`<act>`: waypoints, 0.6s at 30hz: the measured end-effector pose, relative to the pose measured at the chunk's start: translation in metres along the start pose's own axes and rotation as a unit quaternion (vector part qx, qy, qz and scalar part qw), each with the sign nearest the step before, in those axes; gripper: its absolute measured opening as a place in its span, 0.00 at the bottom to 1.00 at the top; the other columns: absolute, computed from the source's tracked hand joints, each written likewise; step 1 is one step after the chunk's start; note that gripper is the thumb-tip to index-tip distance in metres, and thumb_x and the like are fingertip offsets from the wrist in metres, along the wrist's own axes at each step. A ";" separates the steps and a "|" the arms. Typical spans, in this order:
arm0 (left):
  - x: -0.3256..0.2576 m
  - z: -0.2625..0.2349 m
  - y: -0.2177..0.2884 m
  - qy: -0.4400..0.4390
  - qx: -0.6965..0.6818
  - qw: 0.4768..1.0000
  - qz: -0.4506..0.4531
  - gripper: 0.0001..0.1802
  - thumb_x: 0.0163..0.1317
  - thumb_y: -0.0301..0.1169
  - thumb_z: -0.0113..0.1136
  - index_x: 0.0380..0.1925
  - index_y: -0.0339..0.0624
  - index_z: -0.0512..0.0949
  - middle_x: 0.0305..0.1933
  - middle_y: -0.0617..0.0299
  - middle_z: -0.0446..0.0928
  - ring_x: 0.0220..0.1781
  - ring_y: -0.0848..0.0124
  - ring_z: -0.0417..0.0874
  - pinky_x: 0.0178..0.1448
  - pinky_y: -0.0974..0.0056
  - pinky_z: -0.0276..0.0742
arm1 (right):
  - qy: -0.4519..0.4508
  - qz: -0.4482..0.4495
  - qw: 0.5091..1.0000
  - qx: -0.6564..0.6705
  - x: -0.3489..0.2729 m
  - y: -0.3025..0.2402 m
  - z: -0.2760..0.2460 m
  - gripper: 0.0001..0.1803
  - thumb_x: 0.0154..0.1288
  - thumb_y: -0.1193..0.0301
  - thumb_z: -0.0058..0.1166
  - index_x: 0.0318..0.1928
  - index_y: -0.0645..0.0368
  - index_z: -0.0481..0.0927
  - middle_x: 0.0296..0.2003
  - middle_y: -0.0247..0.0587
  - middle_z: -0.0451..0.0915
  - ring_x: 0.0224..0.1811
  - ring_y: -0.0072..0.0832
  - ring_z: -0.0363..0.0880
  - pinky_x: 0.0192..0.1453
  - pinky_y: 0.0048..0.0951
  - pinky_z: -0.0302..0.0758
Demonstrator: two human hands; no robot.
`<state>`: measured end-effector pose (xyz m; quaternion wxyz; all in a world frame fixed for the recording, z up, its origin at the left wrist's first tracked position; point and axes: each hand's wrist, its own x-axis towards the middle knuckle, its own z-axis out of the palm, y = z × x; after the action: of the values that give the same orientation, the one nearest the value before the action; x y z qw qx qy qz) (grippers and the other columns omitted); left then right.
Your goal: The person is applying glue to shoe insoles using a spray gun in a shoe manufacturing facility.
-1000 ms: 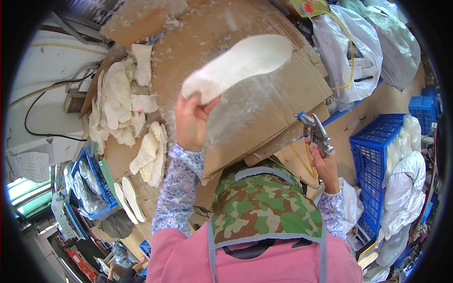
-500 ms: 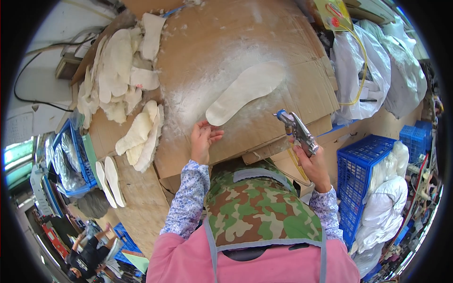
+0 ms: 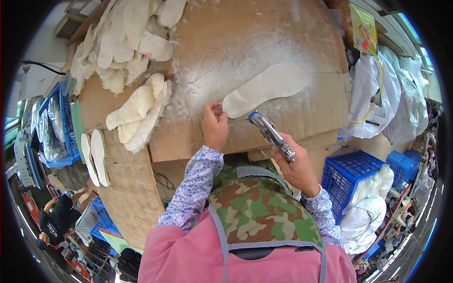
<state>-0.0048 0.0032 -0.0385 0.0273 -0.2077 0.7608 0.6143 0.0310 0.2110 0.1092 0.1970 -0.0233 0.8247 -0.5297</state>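
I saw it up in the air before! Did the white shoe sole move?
Yes. The white insole came down from the raised left hand and now lies flat on the cardboard sheet, the hand at its near end.

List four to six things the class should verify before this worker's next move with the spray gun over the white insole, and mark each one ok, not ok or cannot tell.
1. White insole lies flat on the cardboard sheet: ok.
2. Left hand steadies the insole's near end: ok, its fingertips are at that end.
3. Right hand has a firm grip on the spray gun: ok.
4. Nozzle points at the insole: ok, the tip is beside its near end.
5. Left fingers clear of the nozzle's line: cannot tell, they are close to it.
6. Pile of fleecy insoles out of the way: ok, it lies apart on the left.
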 end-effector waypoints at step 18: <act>-0.001 0.000 0.004 -0.005 -0.029 0.999 -0.016 0.16 0.60 0.21 0.51 0.49 0.36 0.67 0.31 0.62 0.70 0.19 0.79 0.69 0.19 0.74 0.66 | -0.047 0.047 0.997 -0.045 0.012 -0.010 0.015 0.17 0.59 0.78 0.53 0.49 0.62 0.68 0.33 0.54 0.75 0.35 0.49 0.76 0.39 0.36 0.72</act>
<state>-0.0049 0.0043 -0.0347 0.0349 -0.2169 0.7390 0.6368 0.0231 0.1909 0.1093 0.2585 -0.0182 0.8378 -0.4806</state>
